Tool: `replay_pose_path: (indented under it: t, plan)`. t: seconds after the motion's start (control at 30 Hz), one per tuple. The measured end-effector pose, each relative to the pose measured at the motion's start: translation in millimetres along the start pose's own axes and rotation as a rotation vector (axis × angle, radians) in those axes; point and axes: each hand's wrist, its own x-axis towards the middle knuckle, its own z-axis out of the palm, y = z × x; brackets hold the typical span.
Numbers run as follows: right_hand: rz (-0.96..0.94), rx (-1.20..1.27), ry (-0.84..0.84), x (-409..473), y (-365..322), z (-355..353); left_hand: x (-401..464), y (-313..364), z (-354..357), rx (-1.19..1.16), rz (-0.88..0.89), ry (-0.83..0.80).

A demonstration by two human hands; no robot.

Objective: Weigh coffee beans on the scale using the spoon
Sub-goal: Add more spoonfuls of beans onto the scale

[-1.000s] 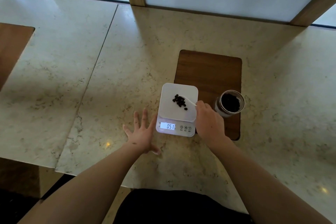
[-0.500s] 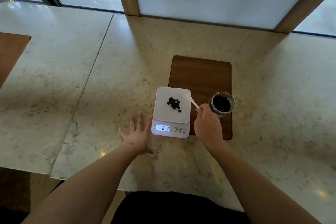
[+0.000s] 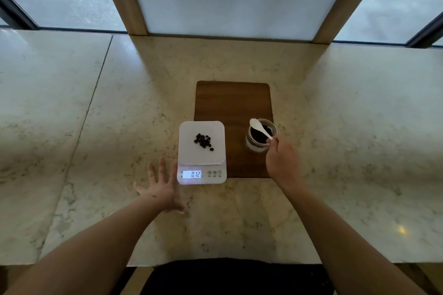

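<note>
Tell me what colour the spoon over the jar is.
White; the spoon shows clearly in the head view.

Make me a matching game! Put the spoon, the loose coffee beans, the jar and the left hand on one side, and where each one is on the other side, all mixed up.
Things:
1. white spoon
2. loose coffee beans
3. glass jar
4. left hand

Places:
A. flat on the stone counter, beside the scale
B. standing on the wooden board
C. held by the right hand over the jar's mouth
D. piled on the scale's white platform

Pairs: 1-C, 2-D, 3-B, 4-A
</note>
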Motion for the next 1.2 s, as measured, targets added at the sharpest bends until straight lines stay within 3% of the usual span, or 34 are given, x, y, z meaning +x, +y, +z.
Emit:
replay_pose_path:
  t: [0.7,1.2]
  plan:
    - [0.051,-0.151,-0.081,6,16,-18,0,-7,8,-0.040,0.059,0.093]
    - [-0.007,-0.311,-0.037,15,19,-13,1,-8,9,-0.051,0.073,0.107]
